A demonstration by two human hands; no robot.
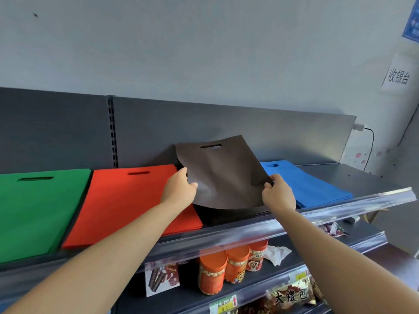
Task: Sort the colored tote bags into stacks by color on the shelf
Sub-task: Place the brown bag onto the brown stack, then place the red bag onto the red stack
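Note:
A dark brown tote bag is held tilted above the top shelf, its handle slot toward the back panel. My left hand pinches its left edge and my right hand pinches its right edge. Under it lies a dark stack of bags, mostly hidden. A red stack lies to the left, a green stack at the far left, and a blue stack to the right.
A clear plastic price rail runs along the shelf's front edge. Below it stand orange snack jars and packaged goods. A grey back panel rises behind the bags. The shelf's right end is bare metal.

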